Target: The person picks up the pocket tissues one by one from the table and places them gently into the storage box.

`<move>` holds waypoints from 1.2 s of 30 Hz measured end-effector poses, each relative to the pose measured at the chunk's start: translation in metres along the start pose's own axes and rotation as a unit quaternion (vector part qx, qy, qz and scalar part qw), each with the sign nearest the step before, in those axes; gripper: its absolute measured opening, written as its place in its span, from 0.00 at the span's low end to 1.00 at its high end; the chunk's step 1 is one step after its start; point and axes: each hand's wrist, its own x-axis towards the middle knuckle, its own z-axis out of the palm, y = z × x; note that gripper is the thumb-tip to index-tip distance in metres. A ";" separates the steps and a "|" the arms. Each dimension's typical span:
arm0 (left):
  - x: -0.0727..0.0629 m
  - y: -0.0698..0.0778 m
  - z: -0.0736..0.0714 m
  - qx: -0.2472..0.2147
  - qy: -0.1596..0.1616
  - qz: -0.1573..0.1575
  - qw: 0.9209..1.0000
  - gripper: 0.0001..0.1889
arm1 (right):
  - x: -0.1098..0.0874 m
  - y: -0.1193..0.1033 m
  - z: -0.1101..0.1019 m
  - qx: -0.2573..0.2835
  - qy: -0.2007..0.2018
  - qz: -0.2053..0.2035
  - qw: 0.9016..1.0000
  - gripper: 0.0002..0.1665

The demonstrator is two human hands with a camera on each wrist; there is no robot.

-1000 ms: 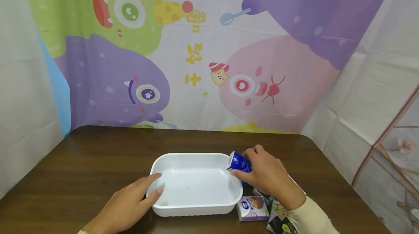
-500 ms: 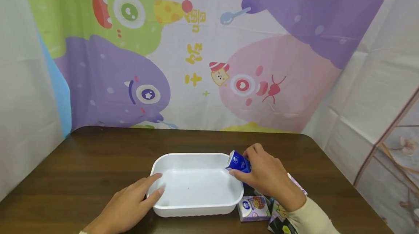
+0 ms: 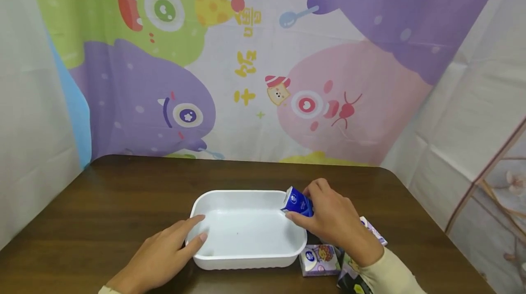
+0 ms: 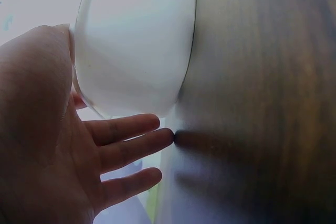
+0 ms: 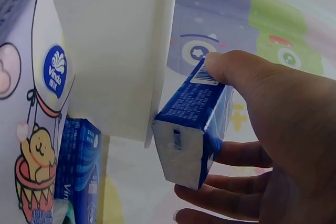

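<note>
A white rectangular plastic basin (image 3: pixel 246 256) stands on the table, with nothing inside but a tiny speck. My left hand (image 3: pixel 162 253) rests at its left end, thumb and index finger reaching over the rim. In the left wrist view several straight fingers (image 4: pixel 137 148) extend along the outside of the basin. Over the basin's right rim, my right hand (image 3: pixel 334 216) holds a blue tissue pack (image 3: pixel 297 202), tilted. Its thumb lies on one side of the pack and its fingers on the other, seen in the right wrist view.
Right of the basin lies a lilac cartoon tissue pack (image 3: pixel 319 259). A dark-and-green pack (image 3: pixel 352 280) and another lilac pack (image 3: pixel 373 230) are partly hidden by my right arm. A second blue pack (image 5: pixel 79 166) shows low in the right wrist view. A cartoon curtain (image 3: pixel 246 139) hangs behind the table.
My right hand has shifted slightly left with the blue tissue pack, farther over the basin's rim. My left hand stays at the basin. The head view has tilted slightly.
</note>
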 end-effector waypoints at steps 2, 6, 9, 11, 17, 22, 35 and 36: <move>0.001 0.000 0.000 -0.003 -0.003 -0.003 1.000 0.30 | -0.001 0.000 0.000 0.001 0.004 -0.003 1.000 0.39; 0.002 0.000 0.001 -0.007 -0.006 -0.005 1.000 0.30 | -0.001 -0.001 0.001 0.001 0.012 -0.009 1.000 0.38; 0.002 0.000 0.000 -0.007 -0.005 -0.004 1.000 0.30 | -0.001 -0.002 0.001 0.003 0.016 -0.011 1.000 0.38; 0.002 0.000 0.000 -0.007 -0.006 -0.005 1.000 0.31 | -0.001 -0.003 0.001 0.008 0.016 -0.013 1.000 0.38; 0.002 0.000 0.000 -0.008 -0.012 -0.010 1.000 0.30 | -0.001 -0.006 0.004 0.019 0.014 -0.019 1.000 0.38; 0.002 0.000 -0.001 -0.008 -0.012 -0.006 1.000 0.30 | 0.000 -0.008 0.006 0.024 0.015 -0.026 0.999 0.39; 0.001 -0.002 0.000 -0.008 -0.003 -0.001 1.000 0.32 | -0.003 -0.017 0.016 0.008 0.003 -0.058 0.998 0.39; 0.001 -0.002 0.001 -0.008 -0.003 0.000 1.000 0.32 | -0.003 -0.018 0.016 0.007 0.003 -0.058 0.998 0.39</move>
